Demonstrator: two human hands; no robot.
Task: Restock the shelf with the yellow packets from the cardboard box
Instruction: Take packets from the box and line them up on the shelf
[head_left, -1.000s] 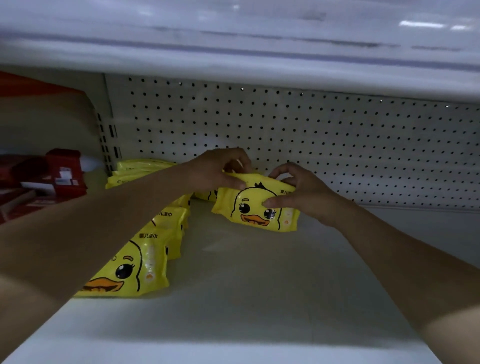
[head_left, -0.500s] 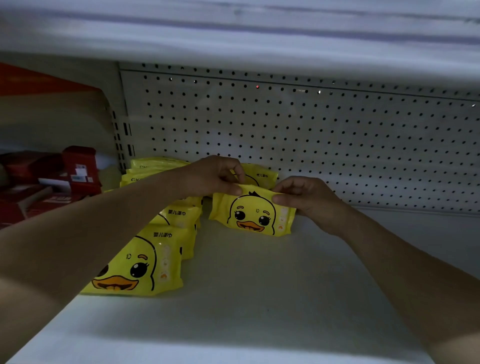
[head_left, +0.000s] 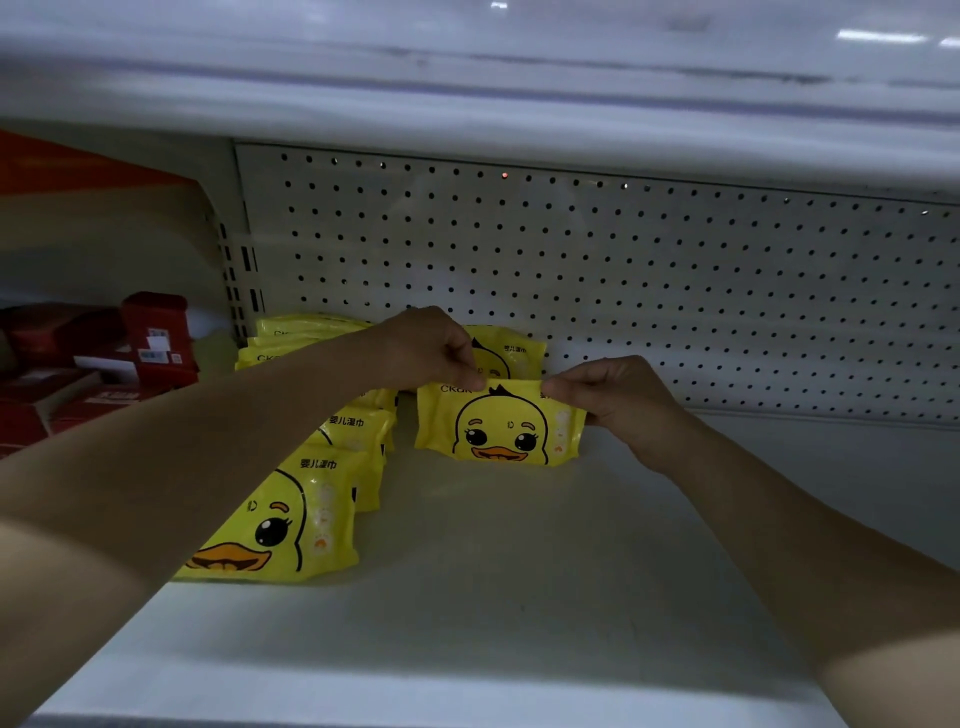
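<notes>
- The left hand (head_left: 431, 349) reaches in over the row of packets, its fingers curled. Thumb and fingertips pinch the top edge of a yellow packet (head_left: 498, 428), just left of the middle.
- The right hand (head_left: 621, 396) is curled too and pinches the same top edge at the right corner. Its knuckles face the back panel (head_left: 649, 291).
- Held between the two hands, the yellow packet stands upright on the shelf (head_left: 493, 582) with its bottom edge on the surface. The duck face printed on it looks toward the camera.
- A second packet (head_left: 514, 353) stands just behind it, close to the perforated back panel and partly hidden by the left hand.
- To the left, a row of packets (head_left: 283, 519) runs from the front of the shelf to the back, under the left forearm.
- Red boxes (head_left: 153, 338) sit in the next bay, beyond the upright at the far left.
</notes>
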